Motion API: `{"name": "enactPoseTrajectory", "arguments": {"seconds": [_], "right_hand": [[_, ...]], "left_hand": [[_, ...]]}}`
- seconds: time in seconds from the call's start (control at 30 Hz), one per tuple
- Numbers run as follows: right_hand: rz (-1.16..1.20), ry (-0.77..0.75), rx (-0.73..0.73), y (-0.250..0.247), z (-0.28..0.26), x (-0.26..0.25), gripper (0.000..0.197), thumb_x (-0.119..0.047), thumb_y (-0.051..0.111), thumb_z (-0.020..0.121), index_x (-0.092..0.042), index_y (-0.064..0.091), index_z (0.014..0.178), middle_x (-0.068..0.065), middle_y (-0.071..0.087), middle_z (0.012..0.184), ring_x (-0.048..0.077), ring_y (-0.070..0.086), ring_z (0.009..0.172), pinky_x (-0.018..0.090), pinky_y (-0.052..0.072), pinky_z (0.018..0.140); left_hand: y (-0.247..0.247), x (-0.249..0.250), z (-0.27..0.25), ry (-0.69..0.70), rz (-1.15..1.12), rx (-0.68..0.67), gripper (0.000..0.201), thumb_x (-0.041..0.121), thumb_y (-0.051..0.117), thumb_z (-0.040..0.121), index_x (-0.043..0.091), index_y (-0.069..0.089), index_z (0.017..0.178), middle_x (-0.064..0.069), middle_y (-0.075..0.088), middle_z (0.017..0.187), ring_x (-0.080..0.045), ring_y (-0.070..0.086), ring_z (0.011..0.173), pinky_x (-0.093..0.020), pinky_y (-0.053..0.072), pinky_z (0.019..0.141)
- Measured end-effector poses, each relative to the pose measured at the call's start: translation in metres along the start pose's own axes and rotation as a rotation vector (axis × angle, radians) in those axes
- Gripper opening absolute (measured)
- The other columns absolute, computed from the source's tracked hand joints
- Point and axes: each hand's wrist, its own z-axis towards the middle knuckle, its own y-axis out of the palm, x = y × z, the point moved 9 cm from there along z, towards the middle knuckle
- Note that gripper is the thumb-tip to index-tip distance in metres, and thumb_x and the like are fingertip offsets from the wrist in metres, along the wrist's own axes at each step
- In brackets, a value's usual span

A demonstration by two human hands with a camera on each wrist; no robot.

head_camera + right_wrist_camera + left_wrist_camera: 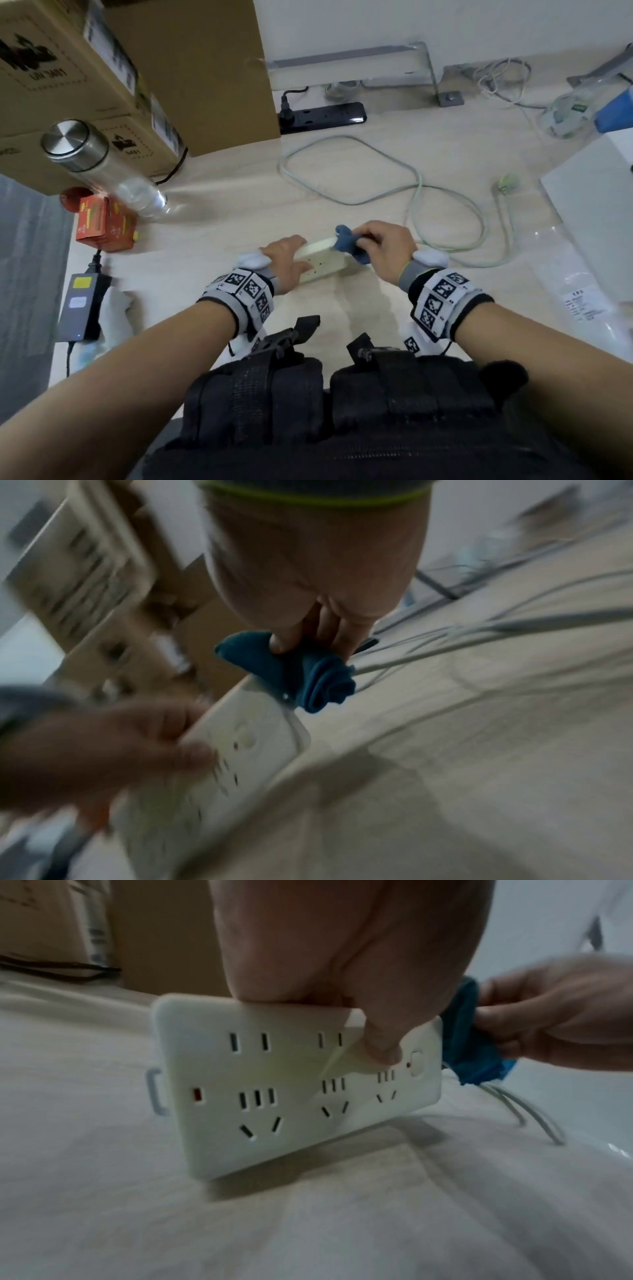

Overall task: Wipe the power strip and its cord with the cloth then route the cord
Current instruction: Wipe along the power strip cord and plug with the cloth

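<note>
Right now the left hand grips the cream plastic power strip, tipped on its long edge on the pale wooden floor, while the right hand pinches the bunched blue cloth against its far right end. Wiping looks midway; the pale green cord lies looped beyond, unrouted. Only the left wrist view shows the socket face; only the head view the whole cord.
</note>
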Motion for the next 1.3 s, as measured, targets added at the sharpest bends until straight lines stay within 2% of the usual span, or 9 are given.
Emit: {"name": "enactPoseTrajectory", "arguments": {"seconds": [0.17, 0.33, 0.6, 0.7, 0.83, 1.03, 1.1, 1.2, 1.3], "right_hand": [[0.544, 0.16, 0.185, -0.053, 0.013, -0.008, 0.015, -0.002, 0.051, 0.094, -0.009, 0.062, 0.101, 0.005, 0.067, 0.087, 0.016, 0.063, 0.08, 0.031, 0.053, 0.075], [0.931, 0.318, 0.108, -0.06, 0.015, -0.017, 0.014, -0.011, 0.044, 0.1, -0.014, 0.058, 0.097, 0.009, 0.065, 0.099, 0.023, 0.063, 0.089, 0.04, 0.053, 0.072], [1.039, 0.537, 0.115, -0.007, 0.009, -0.032, 0.021, -0.009, 0.042, 0.1, -0.003, 0.053, 0.117, 0.017, 0.061, 0.112, 0.026, 0.062, 0.086, 0.04, 0.054, 0.072], [1.077, 0.532, 0.151, -0.009, 0.015, -0.045, 0.014, -0.01, 0.043, 0.1, -0.005, 0.056, 0.104, 0.014, 0.063, 0.097, 0.027, 0.061, 0.075, 0.045, 0.052, 0.07], [1.044, 0.566, 0.157, -0.007, 0.013, -0.052, 0.024, -0.017, 0.044, 0.1, -0.004, 0.055, 0.117, 0.016, 0.062, 0.114, 0.032, 0.061, 0.1, 0.05, 0.05, 0.093], [0.986, 0.64, 0.198, -0.019, 0.003, -0.053, 0.033, -0.01, 0.035, 0.102, -0.002, 0.061, 0.084, 0.009, 0.062, 0.077, 0.022, 0.061, 0.089, 0.05, 0.045, 0.095], [1.045, 0.649, 0.189, -0.02, -0.002, -0.055, 0.033, -0.005, 0.035, 0.102, -0.006, 0.056, 0.077, 0.012, 0.064, 0.082, 0.026, 0.063, 0.093, 0.048, 0.043, 0.098], [1.106, 0.616, 0.197, -0.016, 0.001, -0.054, 0.028, -0.005, 0.032, 0.102, -0.006, 0.057, 0.088, 0.015, 0.067, 0.087, 0.029, 0.063, 0.084, 0.044, 0.048, 0.081], [1.113, 0.62, 0.144, -0.006, 0.002, -0.054, 0.026, -0.006, 0.03, 0.1, -0.003, 0.055, 0.096, 0.017, 0.066, 0.086, 0.03, 0.062, 0.076, 0.033, 0.043, 0.056]], "left_hand": [[-0.028, -0.01, 0.006, -0.036, -0.282, 0.038, 0.028, 0.033, 0.059, 0.089, 0.024, 0.054, 0.116, 0.001, 0.063, 0.103, -0.019, 0.06, 0.087, -0.028, 0.044, 0.072], [-0.055, -0.013, 0.004, -0.05, -0.49, 0.103, 0.024, 0.03, 0.062, 0.088, 0.024, 0.058, 0.111, -0.002, 0.067, 0.1, -0.023, 0.065, 0.088, -0.032, 0.054, 0.071], [-0.083, 0.027, -0.005, 0.093, -0.315, 0.233, 0.023, 0.031, 0.067, 0.082, 0.031, 0.047, 0.093, 0.003, 0.061, 0.087, -0.02, 0.058, 0.075, -0.028, 0.044, 0.061], [-0.084, 0.04, -0.009, 0.154, -0.277, 0.248, 0.025, 0.032, 0.065, 0.084, 0.03, 0.043, 0.095, 0.004, 0.06, 0.084, -0.019, 0.057, 0.069, -0.029, 0.043, 0.059], [-0.08, 0.047, -0.011, 0.229, -0.131, 0.295, 0.036, 0.034, 0.064, 0.084, 0.029, 0.037, 0.108, 0.004, 0.063, 0.101, -0.023, 0.061, 0.078, -0.037, 0.051, 0.071], [-0.062, 0.05, -0.01, 0.257, -0.253, 0.15, 0.049, 0.038, 0.073, 0.077, 0.03, 0.037, 0.11, 0.009, 0.059, 0.115, -0.012, 0.06, 0.099, -0.032, 0.049, 0.082], [-0.058, 0.05, -0.01, 0.265, -0.285, 0.102, 0.052, 0.038, 0.075, 0.075, 0.034, 0.037, 0.109, 0.013, 0.055, 0.121, -0.01, 0.058, 0.107, -0.031, 0.049, 0.082], [-0.061, 0.056, -0.01, 0.309, -0.292, 0.117, 0.067, 0.038, 0.078, 0.071, 0.036, 0.036, 0.122, 0.012, 0.051, 0.128, -0.013, 0.054, 0.116, -0.027, 0.046, 0.085], [-0.051, 0.06, -0.006, 0.291, -0.247, -0.05, 0.114, 0.041, 0.082, 0.067, 0.033, 0.004, 0.15, 0.003, 0.031, 0.152, -0.019, 0.036, 0.137, -0.029, 0.036, 0.102]]}}
